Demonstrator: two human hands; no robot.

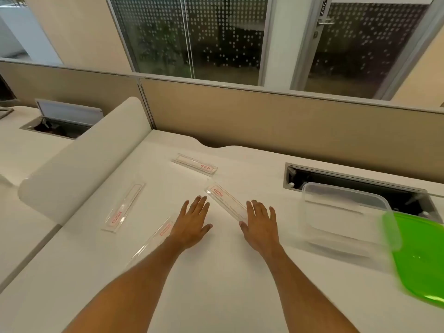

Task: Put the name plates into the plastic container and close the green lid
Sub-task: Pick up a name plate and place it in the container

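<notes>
Four clear name plates lay on the white desk (216, 272), none in the box yet: one far plate (195, 164), one left plate (125, 206), one near plate (153, 243) partly under my left arm, and one middle plate (227, 200) just by my right hand (260, 224). My left hand (193, 223) was flat and spread, holding nothing, and my right hand was flat and empty too, its thumb right beside the end of the middle plate. The plastic container (346, 217) stood open to my right, near the cable slot (355, 186), with the green lid (422, 263) lying beside it, its edge under the box. I thought the plates could slip, because they were thin, smooth and hard to see. A push could slide one away, or into that slot. My left arm could knock the near plate off the desk
</notes>
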